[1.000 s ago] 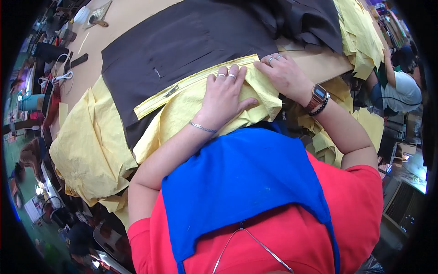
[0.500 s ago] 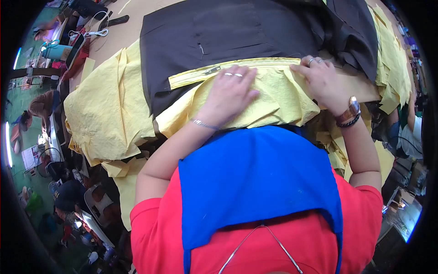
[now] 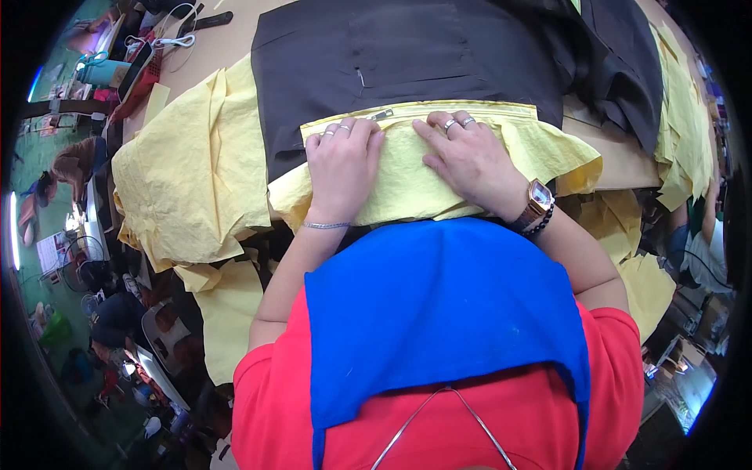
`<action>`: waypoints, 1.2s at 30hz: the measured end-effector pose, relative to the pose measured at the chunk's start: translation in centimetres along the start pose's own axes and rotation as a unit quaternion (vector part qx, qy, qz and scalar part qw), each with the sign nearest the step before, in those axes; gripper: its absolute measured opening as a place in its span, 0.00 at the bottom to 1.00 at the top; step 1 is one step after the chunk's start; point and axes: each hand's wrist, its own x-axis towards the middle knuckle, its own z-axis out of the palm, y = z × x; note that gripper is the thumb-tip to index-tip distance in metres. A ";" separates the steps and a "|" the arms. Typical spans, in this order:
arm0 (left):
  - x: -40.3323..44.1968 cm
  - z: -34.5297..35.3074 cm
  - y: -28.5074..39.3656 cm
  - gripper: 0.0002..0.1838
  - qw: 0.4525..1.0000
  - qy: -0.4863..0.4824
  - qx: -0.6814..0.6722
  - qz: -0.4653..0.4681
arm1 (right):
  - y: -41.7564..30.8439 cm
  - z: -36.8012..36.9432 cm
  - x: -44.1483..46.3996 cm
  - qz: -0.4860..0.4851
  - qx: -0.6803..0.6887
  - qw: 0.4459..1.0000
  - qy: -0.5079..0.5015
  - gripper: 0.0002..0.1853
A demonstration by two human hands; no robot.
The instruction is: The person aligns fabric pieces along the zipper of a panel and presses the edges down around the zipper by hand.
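A dark brown fabric piece lies on the table, with a yellow zipper strip along its near edge. The metal zipper pull rests just right of my left fingertips. My left hand lies on the strip's left part and the yellow fabric, its fingers close together and bent. What its fingertips pinch, if anything, is hidden. My right hand rests on the yellow fabric below the strip, index finger stretched toward the zipper and thumb apart.
Yellow fabric drapes over the table edge at left, and more yellow pieces hang at right. A cable and a dark-handled tool lie at the upper left. Part of a person shows at far right.
My left hand has slid left along the zipper strip. My right hand has also moved left, from the strip's right end toward its middle. The yellow fabric's right end now spreads farther right.
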 end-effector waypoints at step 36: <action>0.9 0.8 1.0 0.08 0.997 0.019 -0.076 0.019 | -0.2 -0.6 1.1 -0.016 -0.013 1.000 -0.021 0.26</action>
